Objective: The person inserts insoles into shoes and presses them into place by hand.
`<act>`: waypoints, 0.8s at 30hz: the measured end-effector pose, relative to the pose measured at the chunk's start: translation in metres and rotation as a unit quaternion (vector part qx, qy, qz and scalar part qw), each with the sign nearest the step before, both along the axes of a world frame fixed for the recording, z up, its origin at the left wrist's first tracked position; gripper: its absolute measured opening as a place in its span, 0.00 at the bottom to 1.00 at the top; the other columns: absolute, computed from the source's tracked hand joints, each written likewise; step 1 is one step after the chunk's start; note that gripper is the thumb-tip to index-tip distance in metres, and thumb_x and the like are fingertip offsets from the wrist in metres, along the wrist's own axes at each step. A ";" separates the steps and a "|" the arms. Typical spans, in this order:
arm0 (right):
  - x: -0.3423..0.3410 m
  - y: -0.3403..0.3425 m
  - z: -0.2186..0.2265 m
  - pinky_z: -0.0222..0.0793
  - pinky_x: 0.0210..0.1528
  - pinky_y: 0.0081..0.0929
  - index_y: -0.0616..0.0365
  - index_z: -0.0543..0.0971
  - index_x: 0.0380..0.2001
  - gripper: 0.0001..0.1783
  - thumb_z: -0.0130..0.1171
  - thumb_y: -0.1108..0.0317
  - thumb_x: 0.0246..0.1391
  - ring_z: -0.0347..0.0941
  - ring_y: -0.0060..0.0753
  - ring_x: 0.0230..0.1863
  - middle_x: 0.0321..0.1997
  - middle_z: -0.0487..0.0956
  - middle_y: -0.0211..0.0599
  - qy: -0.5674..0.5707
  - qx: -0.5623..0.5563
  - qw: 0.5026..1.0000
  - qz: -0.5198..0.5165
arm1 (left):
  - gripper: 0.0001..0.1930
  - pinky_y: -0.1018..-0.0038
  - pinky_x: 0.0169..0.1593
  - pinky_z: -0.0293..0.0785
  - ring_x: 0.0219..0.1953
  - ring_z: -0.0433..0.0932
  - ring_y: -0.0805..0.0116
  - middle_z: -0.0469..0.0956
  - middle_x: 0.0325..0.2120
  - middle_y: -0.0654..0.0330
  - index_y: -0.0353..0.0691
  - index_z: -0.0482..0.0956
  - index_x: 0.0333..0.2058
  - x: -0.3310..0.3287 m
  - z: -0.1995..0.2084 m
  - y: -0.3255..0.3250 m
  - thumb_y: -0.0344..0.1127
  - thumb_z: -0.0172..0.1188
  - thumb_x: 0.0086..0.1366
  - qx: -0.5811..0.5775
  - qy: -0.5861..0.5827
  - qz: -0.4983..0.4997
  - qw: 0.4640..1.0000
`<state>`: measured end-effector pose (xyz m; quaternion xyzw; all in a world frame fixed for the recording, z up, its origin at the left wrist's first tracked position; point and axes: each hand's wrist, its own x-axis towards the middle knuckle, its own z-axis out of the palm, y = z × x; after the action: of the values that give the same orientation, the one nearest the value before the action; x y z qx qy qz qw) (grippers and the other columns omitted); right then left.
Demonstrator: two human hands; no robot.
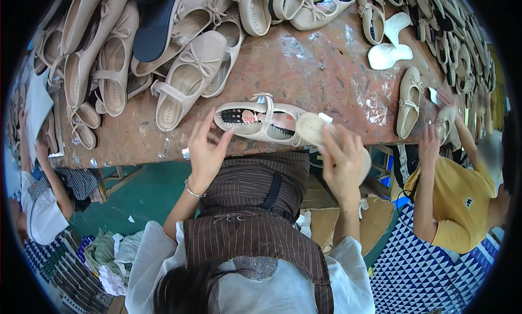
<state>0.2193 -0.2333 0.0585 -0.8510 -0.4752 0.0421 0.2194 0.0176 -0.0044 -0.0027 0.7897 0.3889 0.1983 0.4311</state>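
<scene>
A beige flat shoe (254, 132) with a strap lies sideways on the table edge in front of me. Its inside shows a black perforated base with red print. My left hand (205, 154) is at the heel end, thumb and fingers spread apart, thumb tip by the shoe's near edge. In my right hand (343, 159) is a beige insole (314, 130), gripped between thumb and fingers. The insole's rounded heel end overlaps the shoe's toe, and its other end shows beyond my wrist.
Beige bow shoes (190, 77) pile up at the far left, more along the back. White shaped pieces (389, 50) and a single shoe (409, 103) lie to the right. A co-worker in yellow (457, 200) handles a shoe at right; another person (46, 205) works at left.
</scene>
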 end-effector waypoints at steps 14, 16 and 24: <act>-0.029 0.109 -0.055 0.73 0.50 0.40 0.62 0.86 0.34 0.11 0.64 0.78 0.42 0.78 0.43 0.47 0.44 0.82 0.40 0.089 0.131 0.981 0.113 | 0.35 0.80 0.25 0.72 0.21 0.73 0.79 0.72 0.31 0.60 0.29 0.77 0.57 0.005 -0.023 0.015 0.32 0.79 0.51 -0.085 -0.033 -0.007 0.996; -0.029 0.115 -0.056 0.75 0.48 0.39 0.61 0.86 0.35 0.12 0.64 0.80 0.43 0.79 0.43 0.45 0.43 0.83 0.40 0.105 0.130 0.979 0.117 | 0.34 0.81 0.24 0.71 0.22 0.71 0.81 0.72 0.30 0.61 0.29 0.77 0.57 0.005 -0.025 0.016 0.32 0.79 0.51 -0.099 -0.046 0.000 0.994; -0.033 0.128 -0.061 0.76 0.46 0.37 0.61 0.87 0.35 0.11 0.64 0.79 0.44 0.78 0.42 0.42 0.38 0.83 0.38 0.133 0.125 0.975 0.129 | 0.29 0.83 0.23 0.67 0.21 0.68 0.83 0.70 0.25 0.64 0.29 0.81 0.53 0.007 -0.032 0.019 0.33 0.78 0.52 -0.107 -0.072 0.023 0.991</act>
<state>0.1859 -0.1049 -0.0026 -0.7352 -0.5491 0.1233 0.3779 0.0250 0.0143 -0.0351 0.7137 0.3935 0.2217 0.5354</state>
